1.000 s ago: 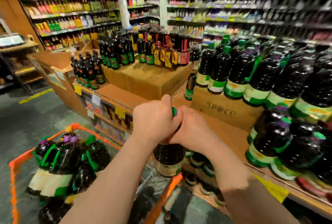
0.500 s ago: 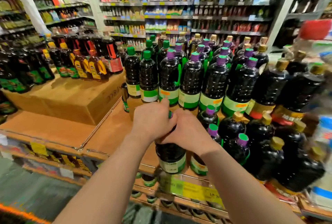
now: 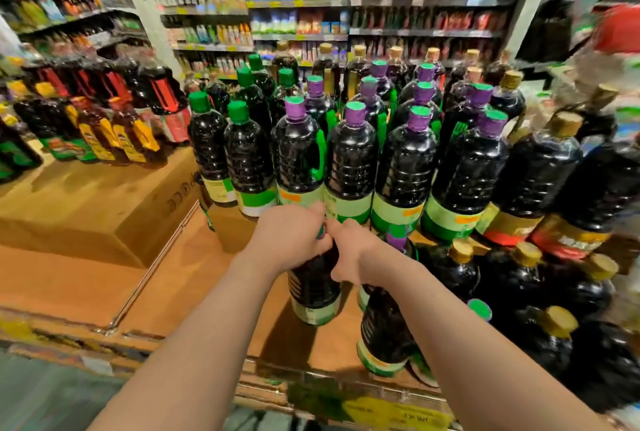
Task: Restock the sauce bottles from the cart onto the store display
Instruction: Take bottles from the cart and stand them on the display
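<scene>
Head view: both forearms reach forward and down from the bottom edge, converging at the neck of one dark sauce bottle [image 3: 313, 292]. Left hand [image 3: 289, 238] is curled over the top of the bottle, knuckles up, fingers wrapped round the cap area — the cap itself is hidden. Right hand [image 3: 349, 252] grips the same neck from the other side, thumb toward the left hand, wrist bent slightly inward. The two hands touch.

Held bottle stands upright with its base on or just above the brown display shelf [image 3: 194, 278]; contact cannot be confirmed. It sits at the left end of the shelf's front row, just beside a second dark bottle [image 3: 384, 337] partly covered by the right forearm.

Behind the held bottle, on a raised tier, stands a block of bottles with green and purple caps [image 3: 353, 167], upright and closely packed. Right of the held bottle — bottles with gold caps [image 3: 526, 254]. Left of it, well apart, a cardboard box [image 3: 90, 202] carries bottles with yellow and red labels [image 3: 114, 126]. Background shelving is blurred.
</scene>
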Available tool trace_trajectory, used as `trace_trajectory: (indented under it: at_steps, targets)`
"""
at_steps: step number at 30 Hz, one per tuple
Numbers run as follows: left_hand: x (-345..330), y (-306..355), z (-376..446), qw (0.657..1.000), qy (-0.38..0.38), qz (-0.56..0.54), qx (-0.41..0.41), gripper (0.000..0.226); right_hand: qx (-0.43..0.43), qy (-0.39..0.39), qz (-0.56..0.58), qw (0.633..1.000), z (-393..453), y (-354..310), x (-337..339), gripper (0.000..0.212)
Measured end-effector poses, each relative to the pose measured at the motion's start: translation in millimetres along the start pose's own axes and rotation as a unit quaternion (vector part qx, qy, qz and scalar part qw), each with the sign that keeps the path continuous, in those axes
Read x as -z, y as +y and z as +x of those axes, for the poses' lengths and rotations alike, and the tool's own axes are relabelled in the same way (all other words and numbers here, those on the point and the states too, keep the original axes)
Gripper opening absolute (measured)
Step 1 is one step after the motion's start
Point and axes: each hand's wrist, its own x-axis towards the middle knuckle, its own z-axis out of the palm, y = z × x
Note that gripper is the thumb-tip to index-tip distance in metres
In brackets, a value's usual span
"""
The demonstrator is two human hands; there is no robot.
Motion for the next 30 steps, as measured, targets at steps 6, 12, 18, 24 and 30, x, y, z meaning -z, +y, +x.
trace_trajectory:
  at_steps: [6, 12, 18, 24, 30]
  targets:
    - [-25, -22, 29, 0.995, -0.036, 0.011, -0.093, 0.032, 0.022, 0.042, -0.06, 0.997, 29, 11, 0, 0.052]
    - [-45, -27, 52, 0.984, -0.074, 0.017, -0.162, 0.041, -0.009, 0.047, -0.068, 0.997, 51, 24, -7, 0.023]
    - [-56, -17, 69, 0.97, -0.104, -0.009, -0.218, 0.047, -0.052, 0.07, -0.048, 0.995, 63, 48, -9, 0.019]
    - [-64, -12, 82, 0.966, -0.121, -0.004, -0.227, 0.054, -0.059, 0.068, -0.058, 0.994, 68, 57, -11, 0.019]
    - [-56, -13, 80, 0.957, -0.158, -0.013, -0.242, 0.044, -0.055, 0.04, -0.076, 0.995, 72, 59, -14, 0.011]
